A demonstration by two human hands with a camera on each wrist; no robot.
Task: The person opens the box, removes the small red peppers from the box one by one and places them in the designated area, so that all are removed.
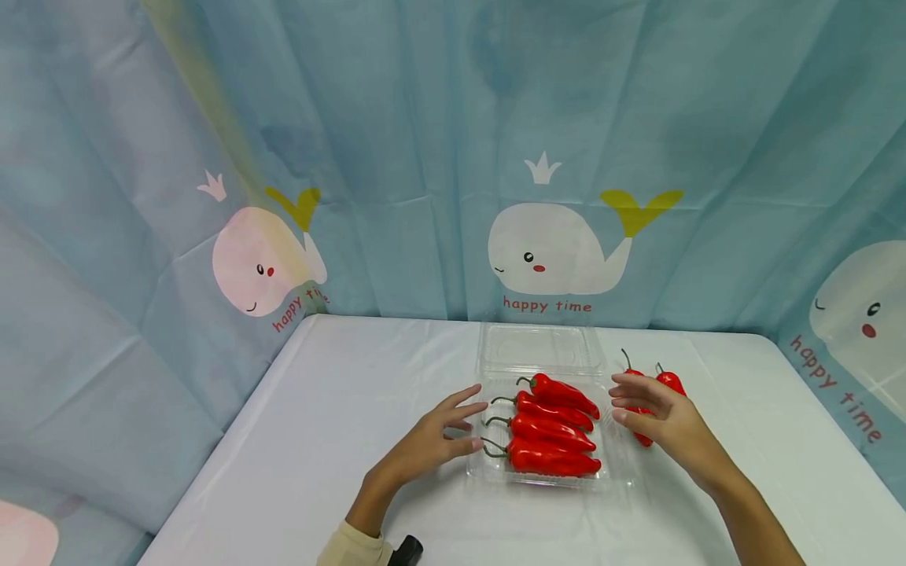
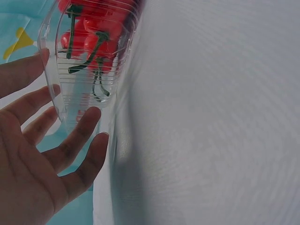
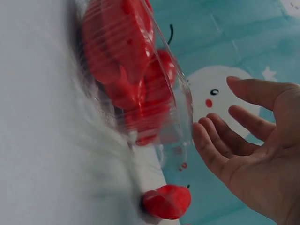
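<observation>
Loose peppers (image 1: 654, 393) crowd right of tray (image 1: 488, 464); left tabletop (image 1: 340, 409) open

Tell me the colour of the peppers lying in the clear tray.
The peppers are bright red with dark green stems, clearest in the head view.

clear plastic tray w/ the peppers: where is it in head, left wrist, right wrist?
Head: clear plastic tray lies at lower centre on the white table, between the left hand and right hand.
Left wrist: tray at top left, stem end toward the fingers.
Right wrist: tray at upper centre, left of the open palm.
Shared landmark: the red peppers inside it.
</observation>
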